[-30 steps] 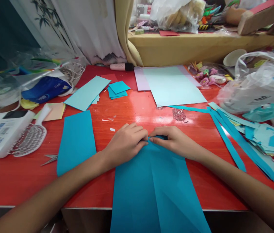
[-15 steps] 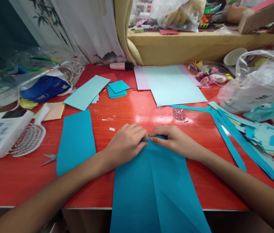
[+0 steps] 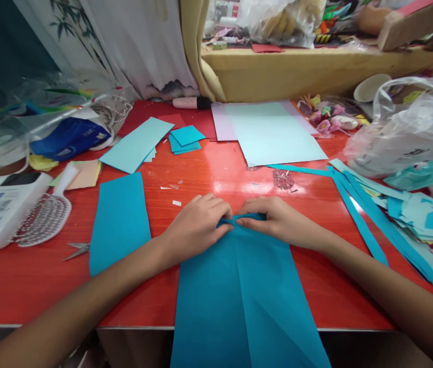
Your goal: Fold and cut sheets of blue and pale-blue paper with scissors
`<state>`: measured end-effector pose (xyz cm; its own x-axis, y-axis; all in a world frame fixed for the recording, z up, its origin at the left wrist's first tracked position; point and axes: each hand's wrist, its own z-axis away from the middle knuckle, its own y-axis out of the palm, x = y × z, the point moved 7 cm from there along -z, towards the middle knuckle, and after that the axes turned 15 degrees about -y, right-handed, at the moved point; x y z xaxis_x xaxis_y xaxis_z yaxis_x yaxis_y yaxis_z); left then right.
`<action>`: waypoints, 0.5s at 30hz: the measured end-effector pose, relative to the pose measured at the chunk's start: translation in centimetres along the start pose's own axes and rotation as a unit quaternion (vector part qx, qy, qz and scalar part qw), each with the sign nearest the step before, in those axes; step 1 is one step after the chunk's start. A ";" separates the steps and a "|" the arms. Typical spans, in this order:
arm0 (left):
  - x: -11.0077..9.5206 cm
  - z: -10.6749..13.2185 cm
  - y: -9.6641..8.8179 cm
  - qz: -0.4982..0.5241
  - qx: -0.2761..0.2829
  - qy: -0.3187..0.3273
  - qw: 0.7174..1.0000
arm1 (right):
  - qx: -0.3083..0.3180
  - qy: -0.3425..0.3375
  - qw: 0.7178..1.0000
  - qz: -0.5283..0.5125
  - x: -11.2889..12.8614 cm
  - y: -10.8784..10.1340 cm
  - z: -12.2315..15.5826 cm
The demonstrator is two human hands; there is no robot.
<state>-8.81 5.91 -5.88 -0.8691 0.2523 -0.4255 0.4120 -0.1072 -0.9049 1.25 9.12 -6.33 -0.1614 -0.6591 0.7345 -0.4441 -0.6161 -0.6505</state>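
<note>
A large sheet of blue paper [image 3: 216, 306] lies in front of me, its near part reaching past the table's front edge. A crease runs down its middle. My left hand [image 3: 201, 225] pinches the far edge between thumb and fingers. Close beside it, my right hand [image 3: 273, 220] grips the same edge, thumb on the near side. The edge between them is folded over in a narrow strip. Left of my left hand lies a smaller blue paper piece [image 3: 120, 220], partly covering a pair of scissors [image 3: 78, 250].
Light blue paper [image 3: 281, 135] and small blue squares [image 3: 187, 135] lie farther back. Paper strips and scraps [image 3: 427, 217] are heaped at right by a plastic bag [image 3: 404, 133]. At left are a hairbrush [image 3: 47, 217] and a white box [image 3: 5, 214].
Both hands keep their pinch on the paper's far edge, with only a slight shift of the fingers. The view has moved very slightly.
</note>
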 end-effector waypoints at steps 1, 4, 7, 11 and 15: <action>-0.1 0.0 0.0 -0.001 0.002 0.002 1.000 | 0.006 -0.003 1.000 0.010 0.1 0.0 0.0; -0.2 0.1 0.1 -0.010 0.002 0.008 1.000 | 0.008 -0.001 1.000 0.021 0.0 0.1 0.0; -0.4 0.1 0.0 -0.024 -0.017 0.012 1.000 | 0.005 0.002 1.000 0.017 -0.2 0.2 0.0; -0.7 0.4 -0.1 -0.047 -0.039 0.030 0.998 | 0.006 0.007 1.000 0.017 -0.4 0.3 0.0; -1.0 0.5 -0.3 -0.075 -0.050 0.045 0.995 | 0.004 0.021 0.999 0.023 -0.6 0.2 0.1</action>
<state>-8.17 5.18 -5.22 -0.8968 0.3434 -0.2789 0.3085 0.0336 -0.9506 1.36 9.31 -6.88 -0.2189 -0.6685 0.7108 -0.4286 -0.5886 -0.6855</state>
